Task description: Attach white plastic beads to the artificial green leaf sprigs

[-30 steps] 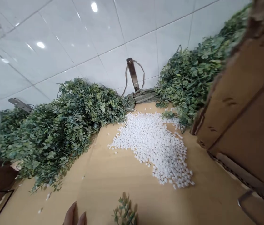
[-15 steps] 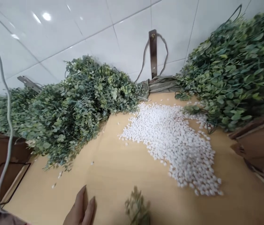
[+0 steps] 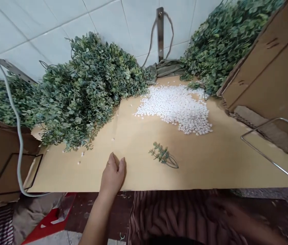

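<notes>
My left hand [image 3: 113, 175] rests on the tan board [image 3: 138, 170] near its front edge. Its thumb and fingers are slightly apart, with nothing visible between them. To its right a small sprig of artificial leaves [image 3: 160, 153] with a dark looped stem lies alone on the board. Farther back spreads a heap of small white beads or pellets [image 3: 174, 105]; their exact kind is unclear. My right hand [image 3: 222, 207] is low over the lap, below the board's edge. Motion smears its fingers, so what it holds, if anything, is hidden.
Bushy artificial greenery is piled at the back left [image 3: 82, 92] and back right [image 3: 217, 44]. Cardboard boxes [image 3: 276, 64] flank the board. A white cable [image 3: 16, 112] hangs on the left, and a metal wire frame [image 3: 266, 151] juts in on the right.
The view has tilted down and shifted, bringing the lap and my right forearm into sight. The sprig, partly blurred at the bottom edge before, now shows whole. My left hand stays on the board.
</notes>
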{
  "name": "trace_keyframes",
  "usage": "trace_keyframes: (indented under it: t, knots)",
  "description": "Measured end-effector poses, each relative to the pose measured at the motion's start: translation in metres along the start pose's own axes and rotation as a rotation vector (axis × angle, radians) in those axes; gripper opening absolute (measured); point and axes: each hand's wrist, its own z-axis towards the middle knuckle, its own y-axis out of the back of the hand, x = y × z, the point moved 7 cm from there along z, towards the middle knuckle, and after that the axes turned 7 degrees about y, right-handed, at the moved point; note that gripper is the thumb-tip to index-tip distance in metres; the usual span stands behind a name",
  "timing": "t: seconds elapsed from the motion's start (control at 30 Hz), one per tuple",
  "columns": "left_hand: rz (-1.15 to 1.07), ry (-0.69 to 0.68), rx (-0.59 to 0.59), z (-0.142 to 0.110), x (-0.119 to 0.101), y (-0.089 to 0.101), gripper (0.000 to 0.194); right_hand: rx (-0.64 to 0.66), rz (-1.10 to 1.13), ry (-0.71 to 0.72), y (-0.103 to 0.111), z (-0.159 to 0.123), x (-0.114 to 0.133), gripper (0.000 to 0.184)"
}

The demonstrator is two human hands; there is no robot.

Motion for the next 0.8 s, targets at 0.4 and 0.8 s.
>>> trace_keyframes:
  t: [0.4,0.8]
  knots:
    - [-0.046,-0.284,-0.130,-0.014,-0.016,0.024,0.048,-0.379,-0.668,0.708,0.018,0.085,0.181,0.009]
    - [-0.094,-0.441,0.028,0.045,-0.111,0.007,0.029,-0.364,-0.804,0.599,0.012,0.125,0.159,0.005]
